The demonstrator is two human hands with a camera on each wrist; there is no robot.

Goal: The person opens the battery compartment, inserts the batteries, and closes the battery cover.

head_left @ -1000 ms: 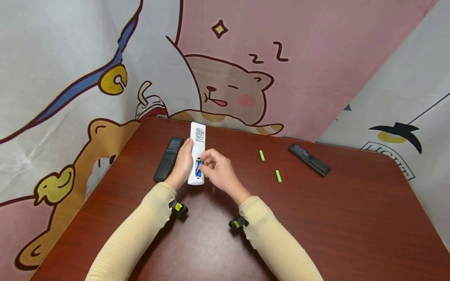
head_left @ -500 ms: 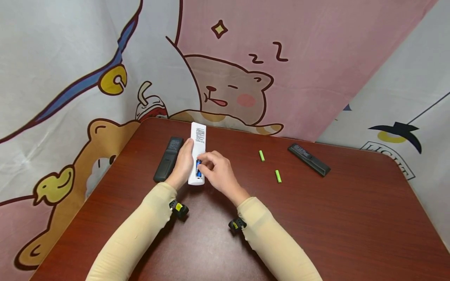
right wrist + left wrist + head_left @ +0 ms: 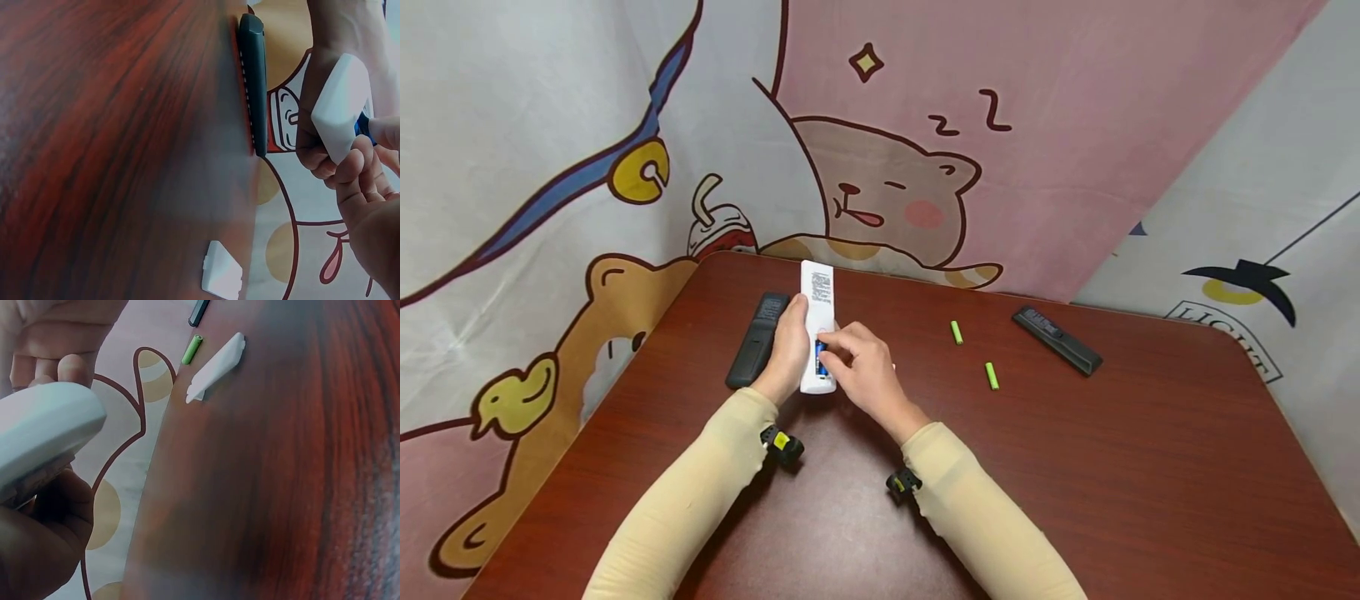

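Observation:
My left hand (image 3: pixel 786 346) grips a white remote control (image 3: pixel 820 312) along its left side, its printed back facing up. A blue battery (image 3: pixel 821 358) lies lengthwise in the uncovered compartment at the near end. My right hand (image 3: pixel 871 371) pinches at it, with thumb and index finger on the blue surface. Whether a second battery sits beside it is hard to tell. From the right wrist view, the right thumb meets the blue battery (image 3: pixel 361 125) while other fingers touch the remote's edge. A white battery cover (image 3: pixel 222 272) rests on the table, mostly hidden behind my right hand in the head view.
Just left of my left hand lies a black remote control (image 3: pixel 758 342). Two green batteries (image 3: pixel 957 332) (image 3: pixel 992 376) are spread to the right, and another black remote control (image 3: pixel 1057 341) lies beyond them. A patterned curtain (image 3: pixel 895 200) borders the table's far edge.
The blue battery, tilted in the compartment a second ago, now lies in line with it. My right thumb has come down over it. The white remote has shifted slightly left.

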